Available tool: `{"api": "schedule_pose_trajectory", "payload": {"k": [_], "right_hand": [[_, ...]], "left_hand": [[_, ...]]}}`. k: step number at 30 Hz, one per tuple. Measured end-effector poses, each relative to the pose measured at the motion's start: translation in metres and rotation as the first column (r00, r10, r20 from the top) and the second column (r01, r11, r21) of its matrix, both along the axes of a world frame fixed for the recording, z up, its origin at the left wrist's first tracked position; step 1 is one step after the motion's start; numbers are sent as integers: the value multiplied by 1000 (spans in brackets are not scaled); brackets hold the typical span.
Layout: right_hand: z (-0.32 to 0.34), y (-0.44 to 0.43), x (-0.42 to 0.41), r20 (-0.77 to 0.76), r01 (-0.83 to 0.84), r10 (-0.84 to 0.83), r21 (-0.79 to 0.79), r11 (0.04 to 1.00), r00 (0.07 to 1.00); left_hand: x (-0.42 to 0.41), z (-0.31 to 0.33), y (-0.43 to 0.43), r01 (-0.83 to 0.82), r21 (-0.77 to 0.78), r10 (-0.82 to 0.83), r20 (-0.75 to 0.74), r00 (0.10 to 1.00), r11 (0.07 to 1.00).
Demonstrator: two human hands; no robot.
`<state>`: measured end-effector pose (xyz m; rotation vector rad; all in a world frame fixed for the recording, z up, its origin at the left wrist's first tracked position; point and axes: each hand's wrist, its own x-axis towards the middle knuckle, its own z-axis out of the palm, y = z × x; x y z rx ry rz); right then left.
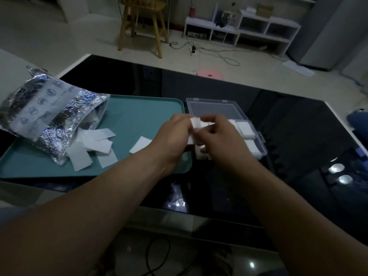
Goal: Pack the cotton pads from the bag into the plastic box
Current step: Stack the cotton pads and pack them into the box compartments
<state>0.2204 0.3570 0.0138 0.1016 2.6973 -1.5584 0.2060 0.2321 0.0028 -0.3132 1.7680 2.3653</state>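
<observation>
A crinkled silver foil bag point(49, 118) lies on its side at the left of a teal tray point(143, 112), and several white cotton pads point(93, 148) spill from its mouth. One loose pad point(140, 144) lies near the tray's middle. A clear plastic box point(256, 140) with its lid open stands right of the tray and holds stacked white pads. Over the box's left part, my left hand point(173, 136) and my right hand point(221, 138) together grip a small stack of pads point(197, 124). My hands hide most of the box's left compartments.
The tray and box sit on a glossy black table point(298, 156) with a white border. Beyond the far edge are a wooden chair point(143, 22), a low white shelf point(249, 28), floor cables and a pink round object point(209, 72).
</observation>
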Motion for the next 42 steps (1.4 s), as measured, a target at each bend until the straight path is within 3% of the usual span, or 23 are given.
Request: {"api": "schedule_pose_trajectory", "payload": {"k": [2,5,7,9,12,15,20,24,34,42], "right_hand": [[6,11,-12,73,67,-56,-158,985,996],[15,33,-25,68,123,-107,-300,946,992],[18,52,-30,1,193,-200,-260,946,980],[15,67,-32,-41,228,-236,-151,962,971],[-4,74,-37,59,162,-160,-26,987,985],[-15,74,-43,101,101,-107,69,993,989],[-6,91,-46,115,145,-155,93,985,981],[-18,89,-43,168,79,-122,241,967,978],[-28,82,-44,161,80,-129,281,956,979],[-35,79,-44,91,82,-136,445,892,986]], "left_hand": [[-7,4,6,54,-93,-62,-90,994,994],[-19,9,8,95,-166,-122,-161,979,982],[-27,10,4,29,-211,-66,-171,983,977],[-30,4,-6,-17,-390,-58,-179,982,921],[-28,-14,-12,36,-656,-202,-179,963,754],[-24,-32,-10,61,-820,-377,-194,906,570],[-16,-47,-1,-122,-946,-619,-291,729,300],[-14,-51,5,-213,-975,-701,-192,687,58],[-11,-53,8,-215,-976,-694,-176,698,32],[-8,-55,6,-242,-970,-730,-153,667,-17]]}}
